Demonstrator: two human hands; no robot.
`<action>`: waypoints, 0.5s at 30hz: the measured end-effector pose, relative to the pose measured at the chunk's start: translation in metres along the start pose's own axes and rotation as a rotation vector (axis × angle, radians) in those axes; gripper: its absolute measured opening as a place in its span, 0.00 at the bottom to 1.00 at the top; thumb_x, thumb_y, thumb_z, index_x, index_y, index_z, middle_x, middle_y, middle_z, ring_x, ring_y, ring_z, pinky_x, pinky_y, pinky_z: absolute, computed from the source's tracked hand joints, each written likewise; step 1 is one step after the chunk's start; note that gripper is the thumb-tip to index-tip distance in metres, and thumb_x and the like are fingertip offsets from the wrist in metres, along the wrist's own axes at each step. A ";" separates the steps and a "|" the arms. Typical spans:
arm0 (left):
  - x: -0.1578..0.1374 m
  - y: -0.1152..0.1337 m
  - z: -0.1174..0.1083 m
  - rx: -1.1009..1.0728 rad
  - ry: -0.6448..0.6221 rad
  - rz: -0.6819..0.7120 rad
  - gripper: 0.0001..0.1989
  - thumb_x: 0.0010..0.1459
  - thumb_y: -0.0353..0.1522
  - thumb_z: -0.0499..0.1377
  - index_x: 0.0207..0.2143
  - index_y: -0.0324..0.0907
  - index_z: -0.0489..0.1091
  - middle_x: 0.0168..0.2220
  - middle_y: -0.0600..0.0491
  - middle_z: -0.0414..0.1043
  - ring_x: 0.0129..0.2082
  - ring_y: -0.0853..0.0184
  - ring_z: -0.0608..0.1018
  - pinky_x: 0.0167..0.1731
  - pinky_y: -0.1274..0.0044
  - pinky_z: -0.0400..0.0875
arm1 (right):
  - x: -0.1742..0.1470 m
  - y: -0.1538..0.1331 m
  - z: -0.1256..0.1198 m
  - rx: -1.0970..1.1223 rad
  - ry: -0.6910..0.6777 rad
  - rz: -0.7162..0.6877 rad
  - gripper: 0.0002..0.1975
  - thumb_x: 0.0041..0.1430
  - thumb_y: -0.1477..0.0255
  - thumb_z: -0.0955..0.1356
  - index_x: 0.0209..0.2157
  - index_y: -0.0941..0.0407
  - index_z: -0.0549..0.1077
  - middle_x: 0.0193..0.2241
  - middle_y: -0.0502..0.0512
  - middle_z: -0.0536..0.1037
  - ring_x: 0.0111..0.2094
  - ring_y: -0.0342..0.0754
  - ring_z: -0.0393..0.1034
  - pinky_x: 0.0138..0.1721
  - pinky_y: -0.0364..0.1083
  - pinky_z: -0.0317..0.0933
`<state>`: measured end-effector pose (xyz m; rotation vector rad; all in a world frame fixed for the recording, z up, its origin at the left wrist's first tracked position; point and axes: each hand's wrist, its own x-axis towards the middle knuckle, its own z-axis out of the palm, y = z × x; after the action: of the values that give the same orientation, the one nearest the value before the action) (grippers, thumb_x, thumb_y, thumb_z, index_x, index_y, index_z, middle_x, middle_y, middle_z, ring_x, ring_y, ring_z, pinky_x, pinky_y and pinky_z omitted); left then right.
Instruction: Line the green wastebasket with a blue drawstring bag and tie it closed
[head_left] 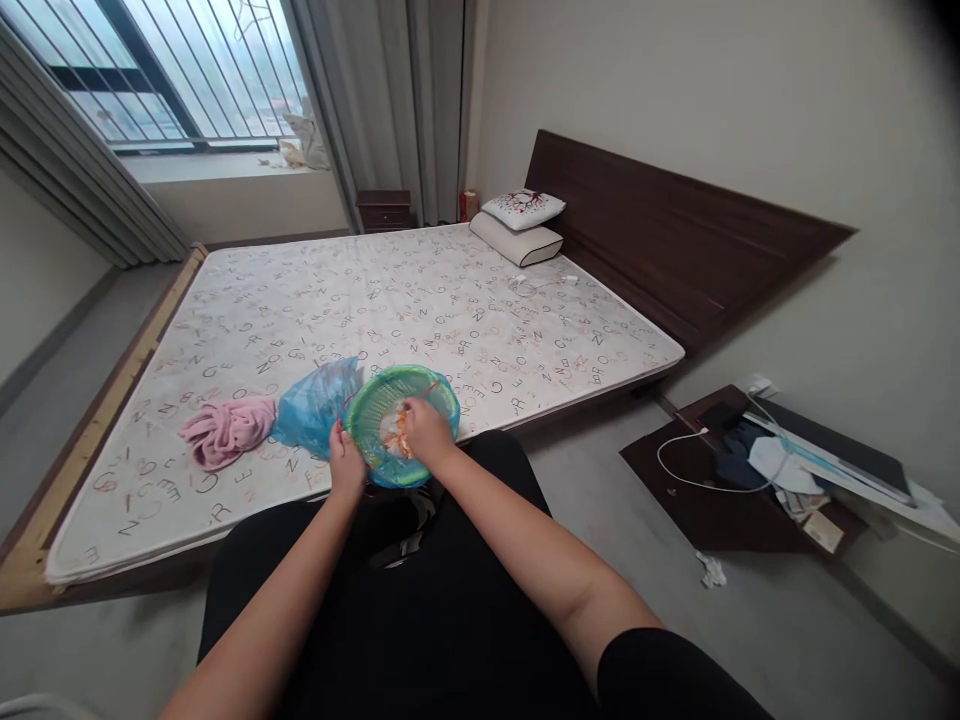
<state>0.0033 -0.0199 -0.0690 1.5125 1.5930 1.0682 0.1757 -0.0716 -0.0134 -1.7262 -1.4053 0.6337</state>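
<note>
A green plastic basket (364,408) with thin blue plastic around its outside rests at my lap, by the mattress edge. My left hand (347,462) is closed on the basket's near left rim, with the thumb up. Over the inside of the basket my right hand (429,432) has its fingers pinched together. Small orange-and-white wrapped pieces (395,428) lie under those fingertips; what the fingers hold is hidden. A thin red handle or cord shows at the basket's rim. Left of the basket, a crumpled blue plastic bag (315,408) lies on the mattress.
A pink cloth (229,430) lies beside the bag on the letter-printed mattress (337,300). Pillows (517,235) and a white cable are near the dark headboard (630,230). At right, a nightstand (675,480) holds cables, clothes and a laptop-like slab. Crumpled tissue (710,570) is on the floor.
</note>
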 end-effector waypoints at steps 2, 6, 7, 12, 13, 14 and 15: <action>-0.002 0.009 0.011 -0.002 -0.086 0.108 0.26 0.73 0.40 0.45 0.67 0.40 0.62 0.66 0.39 0.68 0.67 0.55 0.70 0.69 0.60 0.61 | -0.005 -0.006 0.006 -0.103 -0.108 -0.088 0.09 0.66 0.77 0.65 0.43 0.54 0.76 0.46 0.59 0.81 0.47 0.56 0.74 0.55 0.53 0.64; 0.005 0.030 0.031 0.001 -0.199 0.275 0.24 0.71 0.36 0.48 0.65 0.37 0.64 0.65 0.38 0.68 0.66 0.55 0.70 0.69 0.60 0.61 | -0.003 -0.014 0.009 -0.142 -0.155 -0.104 0.06 0.67 0.74 0.66 0.38 0.54 0.76 0.39 0.58 0.81 0.41 0.55 0.74 0.51 0.52 0.65; 0.010 0.034 0.032 0.010 -0.217 0.273 0.24 0.70 0.36 0.48 0.64 0.37 0.66 0.64 0.38 0.69 0.65 0.54 0.71 0.69 0.60 0.61 | 0.001 -0.014 0.004 -0.138 -0.145 -0.094 0.06 0.67 0.74 0.66 0.38 0.54 0.76 0.39 0.58 0.81 0.42 0.55 0.74 0.51 0.52 0.64; 0.044 0.051 0.017 0.079 -0.208 0.158 0.21 0.71 0.40 0.48 0.49 0.39 0.76 0.60 0.41 0.74 0.63 0.51 0.73 0.67 0.56 0.63 | 0.018 -0.010 -0.052 0.142 0.086 0.044 0.12 0.66 0.74 0.65 0.46 0.50 0.77 0.38 0.52 0.82 0.41 0.51 0.75 0.49 0.49 0.65; 0.050 0.054 0.012 0.076 -0.168 0.141 0.21 0.72 0.42 0.48 0.46 0.40 0.78 0.61 0.41 0.74 0.64 0.50 0.73 0.67 0.55 0.63 | 0.019 -0.010 -0.064 0.182 0.147 0.077 0.14 0.67 0.73 0.63 0.49 0.49 0.76 0.37 0.51 0.82 0.39 0.50 0.75 0.47 0.48 0.66; 0.056 0.058 0.006 0.059 -0.147 0.132 0.22 0.72 0.43 0.48 0.44 0.40 0.78 0.61 0.42 0.74 0.64 0.50 0.73 0.67 0.55 0.63 | 0.020 -0.009 -0.077 0.220 0.208 0.106 0.15 0.68 0.72 0.62 0.51 0.49 0.75 0.37 0.50 0.82 0.37 0.49 0.75 0.46 0.48 0.66; 0.061 0.062 0.002 0.031 -0.129 0.129 0.23 0.73 0.44 0.47 0.42 0.40 0.78 0.62 0.43 0.74 0.64 0.50 0.73 0.67 0.56 0.62 | 0.020 -0.008 -0.088 0.249 0.267 0.131 0.15 0.68 0.72 0.61 0.52 0.49 0.74 0.37 0.49 0.81 0.35 0.48 0.74 0.44 0.47 0.66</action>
<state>0.0259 0.0400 -0.0104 1.6890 1.4462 0.9977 0.2457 -0.0753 0.0444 -1.6430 -0.9920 0.5959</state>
